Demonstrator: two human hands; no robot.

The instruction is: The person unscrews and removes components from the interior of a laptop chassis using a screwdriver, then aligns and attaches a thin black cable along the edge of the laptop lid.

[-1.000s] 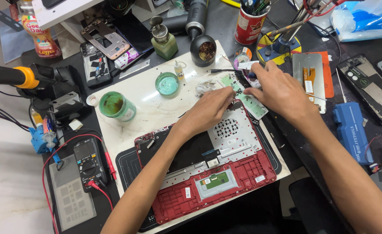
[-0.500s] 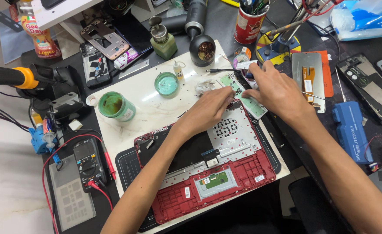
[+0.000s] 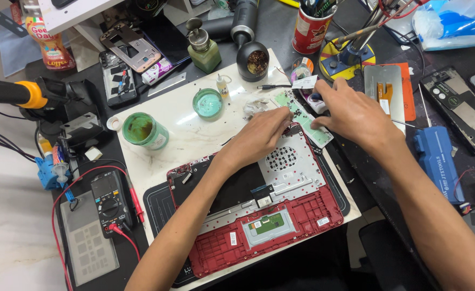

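Nearest me the opened red laptop shell [image 3: 280, 237] lies on a dark mat [image 3: 159, 202], its green touchpad board [image 3: 270, 223] facing up and a silver perforated plate [image 3: 288, 161] in its upper right part; I see both forearms crossing it toward the far edge. My left hand [image 3: 262, 134] rests palm down at the shell's top right corner, fingers curled with the tips pressing where the shell meets a green circuit board [image 3: 302, 116]; whether it pinches anything I cannot tell. My right hand [image 3: 356, 116] sits just to the right, fingers bent and loosely closed, fingertips on the far end of that same board; its grasp is hidden under the knuckles. The board lies tilted across the white worktop [image 3: 194, 129], partly over its right edge. To the left, a black multimeter [image 3: 111, 202] with red leads, then a green tub [image 3: 143, 129] and a small teal dish [image 3: 208, 103]. Further off, a green pump bottle [image 3: 202, 51], a black pot of brass wool [image 3: 256, 62], a red cup of tools [image 3: 310, 29], and a blue tool [image 3: 437, 161] at the right
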